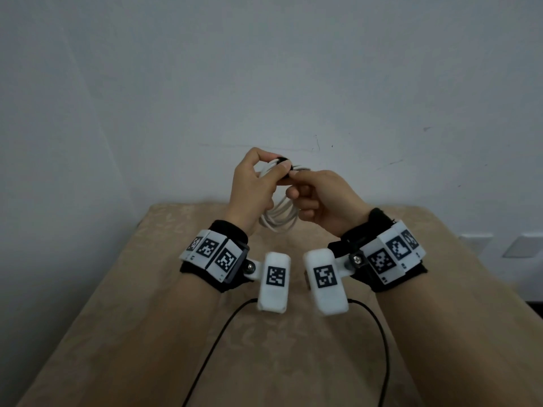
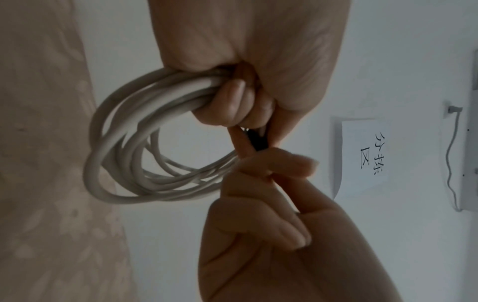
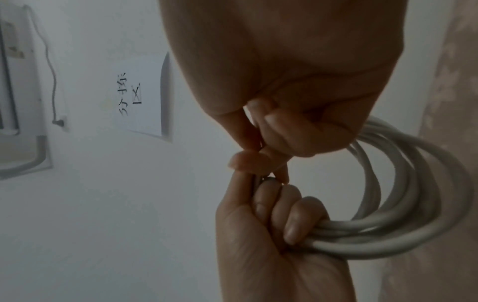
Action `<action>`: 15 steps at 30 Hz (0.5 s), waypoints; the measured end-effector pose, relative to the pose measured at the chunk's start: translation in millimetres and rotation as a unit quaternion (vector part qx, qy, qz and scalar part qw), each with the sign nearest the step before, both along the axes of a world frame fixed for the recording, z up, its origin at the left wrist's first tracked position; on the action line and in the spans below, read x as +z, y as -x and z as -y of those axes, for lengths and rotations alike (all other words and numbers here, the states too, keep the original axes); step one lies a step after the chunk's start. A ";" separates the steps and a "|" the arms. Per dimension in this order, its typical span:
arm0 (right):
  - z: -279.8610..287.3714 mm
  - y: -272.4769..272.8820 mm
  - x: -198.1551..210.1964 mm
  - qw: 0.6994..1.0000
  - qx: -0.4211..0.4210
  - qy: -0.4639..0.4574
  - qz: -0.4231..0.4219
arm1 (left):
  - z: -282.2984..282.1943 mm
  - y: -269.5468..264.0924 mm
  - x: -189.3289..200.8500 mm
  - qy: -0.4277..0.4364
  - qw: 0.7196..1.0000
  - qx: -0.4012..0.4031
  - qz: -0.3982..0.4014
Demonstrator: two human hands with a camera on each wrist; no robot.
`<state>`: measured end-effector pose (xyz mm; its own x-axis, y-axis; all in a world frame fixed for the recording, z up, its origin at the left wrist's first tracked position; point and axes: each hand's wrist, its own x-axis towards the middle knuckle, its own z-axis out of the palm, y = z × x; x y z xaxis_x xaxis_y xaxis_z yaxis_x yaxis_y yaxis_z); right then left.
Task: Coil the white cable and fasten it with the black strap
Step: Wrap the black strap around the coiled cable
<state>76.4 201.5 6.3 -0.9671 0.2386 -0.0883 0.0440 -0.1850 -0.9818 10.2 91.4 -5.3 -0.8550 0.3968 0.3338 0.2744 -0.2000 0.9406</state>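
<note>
The white cable [image 1: 279,222] is wound into a coil of several loops and held in the air above the table, between both hands. My left hand [image 1: 274,168] grips one side of the coil [image 2: 116,143], its fingers curled round the bundled strands. A black strap [image 1: 284,163] sits at the top of the coil, by the left thumb. My right hand [image 1: 293,179] pinches the strap [image 2: 258,141] between thumb and forefinger, with its other fingers curled. In the right wrist view the coil [image 3: 413,224] hangs to the right of both hands. Most of the strap is hidden by fingers.
A table with a beige patterned cloth [image 1: 141,318] lies below the hands, its far edge against a white wall. Two black wires [image 1: 211,348] run from the wrist cameras toward me. A paper sign [image 2: 362,157] hangs on the wall, and sockets [image 1: 476,242] sit at the right.
</note>
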 end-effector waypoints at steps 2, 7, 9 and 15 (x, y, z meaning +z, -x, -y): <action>-0.5 0.2 0.4 0.999 0.013 0.030 -0.007 | -0.5 2.8 -1.1 -0.004 1.000 -0.006 0.017; 2.9 2.6 -0.2 0.994 0.021 0.103 -0.038 | -1.5 3.7 -0.2 -0.036 0.997 -0.043 0.056; 6.5 3.4 -1.5 0.989 0.024 0.138 -0.051 | -2.1 4.4 -0.3 -0.058 0.993 -0.065 0.085; 16.1 6.3 -5.8 0.960 0.059 0.268 -0.059 | -1.4 8.1 -0.5 -0.098 0.976 -0.116 0.157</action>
<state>70.1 185.4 0.5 -0.9955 0.0769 -0.0559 -0.0095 -0.6657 -0.7461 2.1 92.9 -5.7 -0.8228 0.5458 0.1587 -0.0952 -0.4076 0.9082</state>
